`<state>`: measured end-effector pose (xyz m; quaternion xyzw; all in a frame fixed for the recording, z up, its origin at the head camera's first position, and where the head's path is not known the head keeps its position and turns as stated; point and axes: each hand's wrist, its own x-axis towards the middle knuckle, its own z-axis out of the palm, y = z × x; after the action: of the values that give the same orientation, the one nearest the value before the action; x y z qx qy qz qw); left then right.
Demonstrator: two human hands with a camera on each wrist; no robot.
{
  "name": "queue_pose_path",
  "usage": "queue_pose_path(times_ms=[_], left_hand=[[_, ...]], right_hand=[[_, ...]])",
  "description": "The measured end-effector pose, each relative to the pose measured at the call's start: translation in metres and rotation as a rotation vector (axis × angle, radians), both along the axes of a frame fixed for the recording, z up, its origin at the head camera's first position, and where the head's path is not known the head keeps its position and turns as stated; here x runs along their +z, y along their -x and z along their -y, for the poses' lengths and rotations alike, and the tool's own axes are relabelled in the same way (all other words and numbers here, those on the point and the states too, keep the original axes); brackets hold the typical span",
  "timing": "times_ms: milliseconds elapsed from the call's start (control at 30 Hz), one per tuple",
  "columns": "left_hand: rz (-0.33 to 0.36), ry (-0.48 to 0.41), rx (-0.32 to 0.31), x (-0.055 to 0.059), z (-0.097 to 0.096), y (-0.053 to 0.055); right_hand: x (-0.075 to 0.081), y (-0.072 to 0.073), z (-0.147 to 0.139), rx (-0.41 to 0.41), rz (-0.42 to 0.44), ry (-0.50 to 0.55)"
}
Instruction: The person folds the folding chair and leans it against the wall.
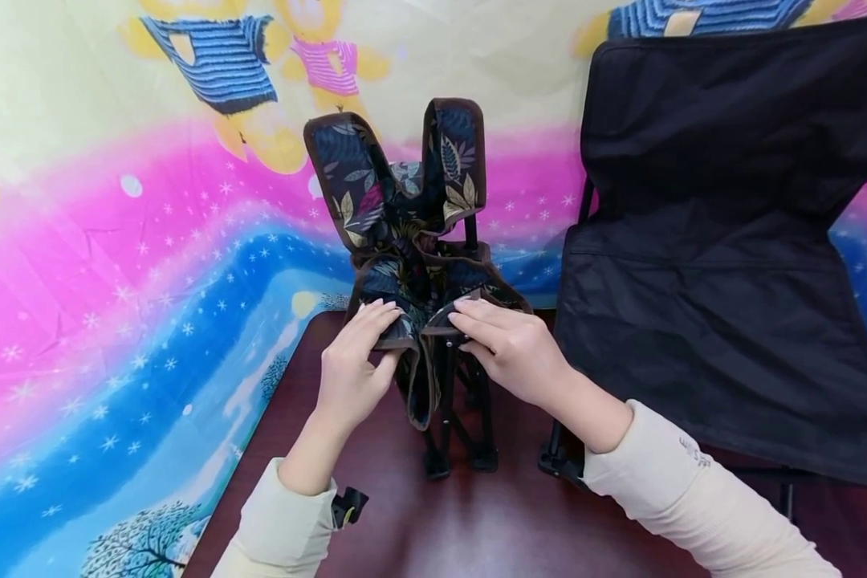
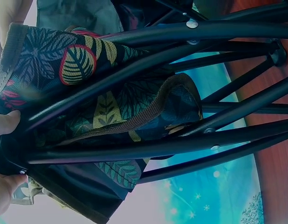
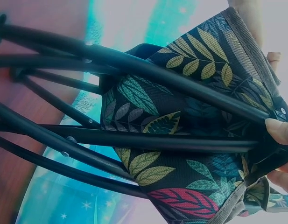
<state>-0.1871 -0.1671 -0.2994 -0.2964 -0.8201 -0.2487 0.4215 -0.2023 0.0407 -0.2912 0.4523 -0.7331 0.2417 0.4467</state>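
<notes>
A small folding chair (image 1: pixel 412 241) with dark leaf-print fabric and black metal legs stands folded together on the dark red table (image 1: pixel 477 522). My left hand (image 1: pixel 357 353) grips the front left corner of its seat, thumb underneath. My right hand (image 1: pixel 502 341) grips the front right corner in the same way. In the left wrist view the black frame tubes (image 2: pixel 181 140) and bunched leaf fabric (image 2: pixel 129 107) fill the picture, with fingertips (image 2: pixel 6 123) at the left edge. In the right wrist view the leaf fabric (image 3: pixel 181 154) drapes over the tubes (image 3: pixel 134 140), with fingertips (image 3: pixel 280 130) at the right edge.
A large black folding chair (image 1: pixel 730 241) stands open just to the right, its foot (image 1: pixel 552 461) close to my right forearm. A bright pink, blue and yellow cartoon sheet (image 1: pixel 116 281) hangs behind and to the left. The table's left edge (image 1: pixel 260 433) runs diagonally.
</notes>
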Motion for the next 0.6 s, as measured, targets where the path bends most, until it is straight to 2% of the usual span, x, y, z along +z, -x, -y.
queue_pose_path(times_ms=[600], left_hand=[[-0.008, -0.009, -0.035, 0.0033, -0.0048, 0.0025]], right_hand=[[0.0024, 0.0024, 0.0027, 0.01, -0.005, 0.012]])
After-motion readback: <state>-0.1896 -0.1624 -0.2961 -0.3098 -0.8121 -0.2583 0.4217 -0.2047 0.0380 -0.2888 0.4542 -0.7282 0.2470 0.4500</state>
